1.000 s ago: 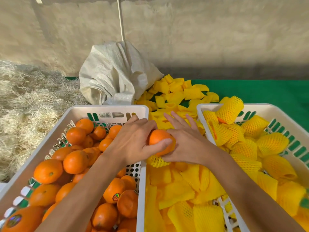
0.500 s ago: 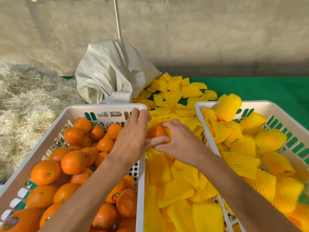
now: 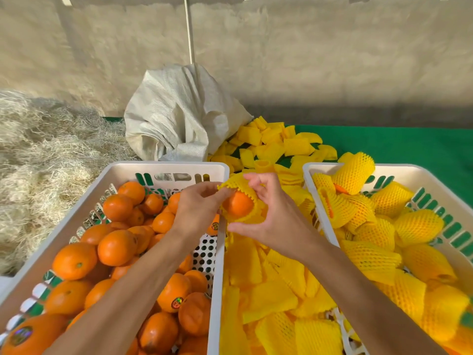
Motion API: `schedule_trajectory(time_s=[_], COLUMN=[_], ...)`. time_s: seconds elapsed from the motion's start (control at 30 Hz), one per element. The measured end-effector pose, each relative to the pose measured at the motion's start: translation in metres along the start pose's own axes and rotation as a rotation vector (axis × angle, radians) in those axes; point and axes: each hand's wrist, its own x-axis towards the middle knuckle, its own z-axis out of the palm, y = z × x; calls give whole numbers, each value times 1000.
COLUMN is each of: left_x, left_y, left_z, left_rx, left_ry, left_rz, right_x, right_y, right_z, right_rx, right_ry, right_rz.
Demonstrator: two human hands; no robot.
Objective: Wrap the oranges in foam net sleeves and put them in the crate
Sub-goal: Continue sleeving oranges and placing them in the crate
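An orange (image 3: 238, 203) sits partly inside a yellow foam net sleeve (image 3: 239, 184), held up between the two crates. My left hand (image 3: 195, 208) pinches the sleeve's left edge beside the orange. My right hand (image 3: 271, 216) holds the sleeve and orange from the right and below, fingers curled over the sleeve's top. The white crate on the left (image 3: 163, 168) is full of bare oranges (image 3: 116, 247). The white crate on the right (image 3: 407, 175) holds several wrapped oranges (image 3: 418, 226).
Loose yellow foam sleeves (image 3: 271, 288) lie piled between the crates and behind them on the green cloth (image 3: 384, 144). A white woven sack (image 3: 179, 116) stands behind the left crate. Straw (image 3: 38, 155) is heaped at the left. A plastered wall closes the back.
The bare orange held in both hands has gone into a yellow foam sleeve. Both hands have lifted slightly and now pull the sleeve over the orange.
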Motion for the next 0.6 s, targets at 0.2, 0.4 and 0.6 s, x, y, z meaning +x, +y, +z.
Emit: schedule_trajectory(time_s=[0.2,0.4,0.6], left_x=[-4,-3,24], left_y=[11,6,-48], left_z=[7,8,-29], left_rx=[-374,-74,1026], left_ry=[-191,-90,129], left_rz=[-105,128,201], right_x=[1,10,4], right_y=[4,13,37], right_z=[-2,-56,-90], right_rx=[-487,-825,-989], right_ry=[167,464,504], right_rz=[-194,-44,301])
